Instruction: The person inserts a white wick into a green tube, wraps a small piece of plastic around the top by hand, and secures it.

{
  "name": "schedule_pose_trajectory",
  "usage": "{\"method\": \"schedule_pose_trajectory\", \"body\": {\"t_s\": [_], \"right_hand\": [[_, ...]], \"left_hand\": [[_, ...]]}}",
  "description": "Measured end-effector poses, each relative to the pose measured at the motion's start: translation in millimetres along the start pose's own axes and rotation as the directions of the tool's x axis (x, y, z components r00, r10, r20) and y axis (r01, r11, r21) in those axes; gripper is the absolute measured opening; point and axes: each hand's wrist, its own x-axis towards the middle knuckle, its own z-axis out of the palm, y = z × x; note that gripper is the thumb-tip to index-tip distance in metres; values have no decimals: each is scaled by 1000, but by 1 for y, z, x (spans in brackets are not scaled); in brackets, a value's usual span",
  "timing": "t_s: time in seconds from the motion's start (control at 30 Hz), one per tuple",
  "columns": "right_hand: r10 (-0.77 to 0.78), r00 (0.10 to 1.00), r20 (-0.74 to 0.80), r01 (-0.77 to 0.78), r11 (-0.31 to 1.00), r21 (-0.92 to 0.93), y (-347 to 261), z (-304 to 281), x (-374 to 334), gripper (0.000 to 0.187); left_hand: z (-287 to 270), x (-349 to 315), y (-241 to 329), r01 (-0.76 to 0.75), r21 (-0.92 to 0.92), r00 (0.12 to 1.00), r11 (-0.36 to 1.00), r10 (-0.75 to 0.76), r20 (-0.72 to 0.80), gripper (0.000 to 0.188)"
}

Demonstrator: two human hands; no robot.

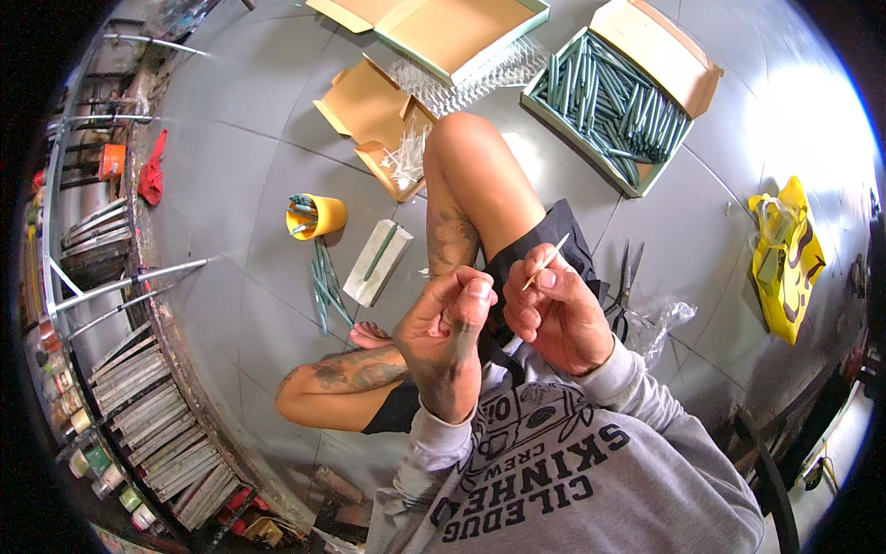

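You held a thin pale pointed stick (553, 254) pinched between the thumb and fingers of your curled right hand (565, 309), near your left hand (447, 319), closed around what I could not tell, while a green rod (380, 254) lay between the long edges of a white block (389, 263).

Grey long-sleeved sweatshirt (646, 489) (black print (531, 473) in front), dark shorts (397, 409).

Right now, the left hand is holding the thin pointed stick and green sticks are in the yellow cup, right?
Not quite: the head view shows the right hand holding the thin pointed stick. The yellow cup does hold green sticks.
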Motion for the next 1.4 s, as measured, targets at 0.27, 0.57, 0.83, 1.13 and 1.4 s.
{"method": "schedule_pose_trajectory", "body": {"t_s": [0.27,0.57,0.83,1.13,1.4], "right_hand": [[-134,991,8,134,987,-90,5,12,0,8],[-595,722,353,630,355,-691,21,32,5,18],[-545,654,526,717,222,-661,21,37,12,21],[-532,600,598,766,167,-620,15,40,16,22],[-518,594,616,770,145,-621,13,39,16,23]], "left_hand": [[-4,-5,-1,-22,-8,999,1000,22,-35,17],[2,-8,12,-104,208,959,973,153,-239,25],[-9,-10,2,-174,202,933,964,228,-280,26],[-9,-10,-3,-255,179,910,950,298,-288,25],[-9,-10,-5,-269,208,898,940,323,-300,25]]}}
